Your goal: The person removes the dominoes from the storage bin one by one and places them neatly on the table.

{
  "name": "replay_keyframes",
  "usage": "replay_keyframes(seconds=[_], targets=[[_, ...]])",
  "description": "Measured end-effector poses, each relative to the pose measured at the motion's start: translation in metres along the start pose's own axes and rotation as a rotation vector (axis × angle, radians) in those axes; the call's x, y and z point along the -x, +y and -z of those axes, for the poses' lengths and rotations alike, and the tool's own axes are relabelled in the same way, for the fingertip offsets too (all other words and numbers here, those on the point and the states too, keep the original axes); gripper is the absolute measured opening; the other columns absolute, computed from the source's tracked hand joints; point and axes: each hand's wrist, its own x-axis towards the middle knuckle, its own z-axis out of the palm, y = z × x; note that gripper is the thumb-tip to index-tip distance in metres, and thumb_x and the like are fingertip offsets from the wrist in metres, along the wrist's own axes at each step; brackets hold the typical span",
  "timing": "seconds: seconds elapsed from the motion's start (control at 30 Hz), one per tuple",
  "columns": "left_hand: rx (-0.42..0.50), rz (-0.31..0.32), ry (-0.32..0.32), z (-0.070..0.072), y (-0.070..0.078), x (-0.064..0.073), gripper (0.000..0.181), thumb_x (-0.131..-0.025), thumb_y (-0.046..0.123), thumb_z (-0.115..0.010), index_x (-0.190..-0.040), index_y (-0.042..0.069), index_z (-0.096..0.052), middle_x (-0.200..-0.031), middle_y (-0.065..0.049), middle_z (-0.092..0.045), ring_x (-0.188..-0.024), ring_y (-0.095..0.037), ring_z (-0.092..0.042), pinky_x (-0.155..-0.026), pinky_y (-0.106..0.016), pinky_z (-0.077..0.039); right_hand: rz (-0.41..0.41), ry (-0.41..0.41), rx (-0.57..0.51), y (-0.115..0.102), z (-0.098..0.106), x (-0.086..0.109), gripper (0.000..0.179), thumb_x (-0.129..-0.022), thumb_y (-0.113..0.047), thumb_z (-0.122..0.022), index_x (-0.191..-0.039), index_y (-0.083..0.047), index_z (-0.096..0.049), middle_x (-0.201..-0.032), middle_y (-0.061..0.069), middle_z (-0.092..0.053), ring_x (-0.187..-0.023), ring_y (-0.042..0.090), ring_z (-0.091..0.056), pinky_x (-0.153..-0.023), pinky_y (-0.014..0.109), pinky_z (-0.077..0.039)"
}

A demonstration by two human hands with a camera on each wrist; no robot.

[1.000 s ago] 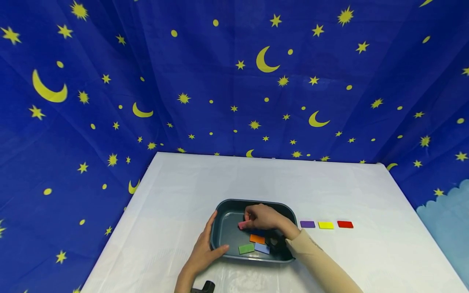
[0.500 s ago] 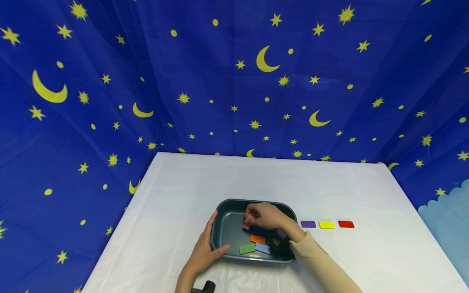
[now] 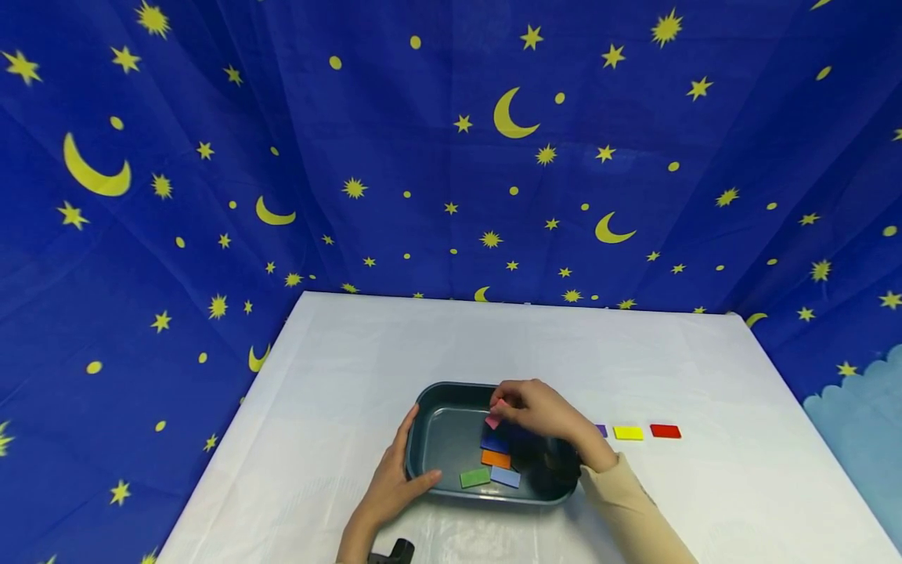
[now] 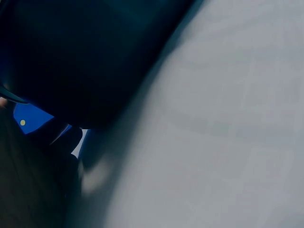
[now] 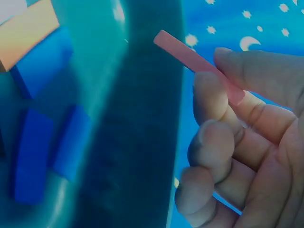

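Note:
My right hand [image 3: 539, 409] pinches a pink domino-like block [image 5: 194, 61] between thumb and index finger, above the far right part of a dark grey-blue tray [image 3: 410, 439]. My left hand [image 3: 391, 479] holds the tray's left corner, fingers along the outer side and thumb over the near rim. In the tray lie a green block [image 3: 475, 478], a light blue block [image 3: 505, 477], an orange block [image 3: 496, 459] and a dark blue block [image 3: 495, 442]. The left wrist view shows mostly the tray's dark side [image 4: 95, 57]; that hand is deep in shadow.
Right of the tray, a yellow block [image 3: 628, 433] and a red block [image 3: 665, 432] lie in a row with a purple block [image 3: 602, 429], partly hidden by my right arm. A white cloth covers the table [image 3: 338, 376]. A blue starry curtain [image 3: 395, 141] hangs behind.
My right hand has lifted the pink block and moved it to the right and away, toward the tray's far rim. More of the dark blue block shows. The left hand keeps its place.

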Motion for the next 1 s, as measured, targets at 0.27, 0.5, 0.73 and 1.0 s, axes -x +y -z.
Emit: replay_keyframes(seconds=[0.27,0.5,0.73,1.0], targets=[[0.007,-0.001,0.0,-0.001,-0.002,0.0,0.098,-0.074,0.029,-0.075,-0.153,0.032,-0.016,-0.152,-0.012,-0.027,-0.13,-0.041,-0.033,-0.094,-0.067,-0.028,-0.044,0.139,-0.048,0.007,0.023,0.024,0.005,-0.091,-0.017,-0.065,-0.096,-0.014,-0.065,-0.076,-0.005,-0.062,-0.065,0.01,-0.054,-0.059,0.027,-0.048],[0.02,-0.004,-0.006,0.001,-0.002,0.001,0.097,-0.074,0.032,-0.075,-0.151,0.039,-0.015,-0.152,-0.009,-0.028,-0.13,-0.039,-0.034,-0.093,-0.067,-0.029,-0.102,0.289,-0.05,0.018,0.036,0.046,0.012,-0.091,-0.018,-0.066,-0.101,-0.012,-0.065,-0.072,-0.005,-0.057,-0.058,0.014,-0.053,-0.053,0.028,-0.046],[0.01,-0.004,-0.008,0.001,-0.001,0.001,0.097,-0.075,0.034,-0.074,-0.151,0.04,-0.014,-0.152,-0.009,-0.028,-0.13,-0.04,-0.033,-0.092,-0.068,-0.029,-0.177,0.433,-0.063,0.03,0.044,0.068,0.019,-0.094,-0.02,-0.061,-0.111,-0.012,-0.065,-0.076,0.002,-0.059,-0.059,0.024,-0.057,-0.051,0.028,-0.046],[0.02,-0.025,-0.004,0.001,-0.003,0.0,0.098,-0.075,0.033,-0.075,-0.151,0.039,-0.014,-0.152,-0.009,-0.027,-0.13,-0.039,-0.033,-0.094,-0.067,-0.028,-0.251,0.576,-0.047,0.044,0.044,0.089,0.026,-0.094,-0.021,-0.062,-0.115,-0.007,-0.065,-0.076,0.005,-0.059,-0.059,0.027,-0.057,-0.051,0.027,-0.046]])
